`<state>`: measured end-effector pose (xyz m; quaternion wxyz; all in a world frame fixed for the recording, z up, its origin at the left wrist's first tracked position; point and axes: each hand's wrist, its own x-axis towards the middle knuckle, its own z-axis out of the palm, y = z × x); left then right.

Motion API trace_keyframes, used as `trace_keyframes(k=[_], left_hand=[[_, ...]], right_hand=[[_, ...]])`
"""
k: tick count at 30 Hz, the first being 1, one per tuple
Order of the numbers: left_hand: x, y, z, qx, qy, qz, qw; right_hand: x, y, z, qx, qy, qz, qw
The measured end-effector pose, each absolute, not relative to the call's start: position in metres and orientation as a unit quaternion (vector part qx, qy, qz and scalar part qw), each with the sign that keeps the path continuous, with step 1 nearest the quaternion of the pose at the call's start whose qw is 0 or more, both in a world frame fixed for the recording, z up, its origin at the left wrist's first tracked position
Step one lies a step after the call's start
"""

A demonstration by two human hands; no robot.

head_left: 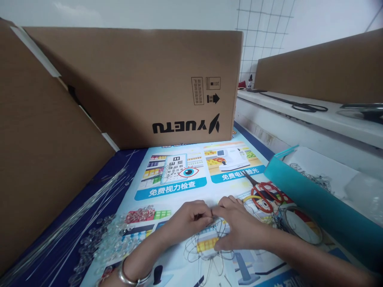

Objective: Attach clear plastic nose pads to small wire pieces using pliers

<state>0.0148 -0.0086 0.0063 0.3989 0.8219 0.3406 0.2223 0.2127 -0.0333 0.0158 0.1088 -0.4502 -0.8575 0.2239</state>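
Observation:
A bundle of thin wire bent into several loops [191, 247] lies low in the middle, over the printed sheet. My left hand [194, 217], with a metal bangle [124, 275] on its wrist, pinches the upper part of this wire with thumb and bent fingers. From the other side, my right hand [239, 225] curls over the same piece. Its index finger meets the left fingertips, and its thumb presses by the lower loops. The exact point of grip is hidden by the fingers. Clear beads [110, 239] are heaped to the left of my left hand.
Scissors with red handles [265, 197] and a roll [302, 225] lie right of my hands. A teal box [317, 199] with fine wire pieces stands at the right. Straight wires [80, 207] lie left. Cardboard [140, 79] walls the back; black scissors [305, 106] rest on a ledge.

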Motion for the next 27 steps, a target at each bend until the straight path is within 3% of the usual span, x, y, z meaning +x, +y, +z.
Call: trace_keyframes(k=[14,27], left_hand=[[0.0144,-0.0095,0.0094,0.830,0.336,0.208,0.393],[0.0166,-0.0144,0.0108,0.879,0.331,0.181,0.290]], right_hand=[[0.2105,-0.0371,0.0167,-0.453,-0.867,0.187,0.093],[0.2129,-0.0364,0.0124,-0.441,-0.875,0.171,0.106]])
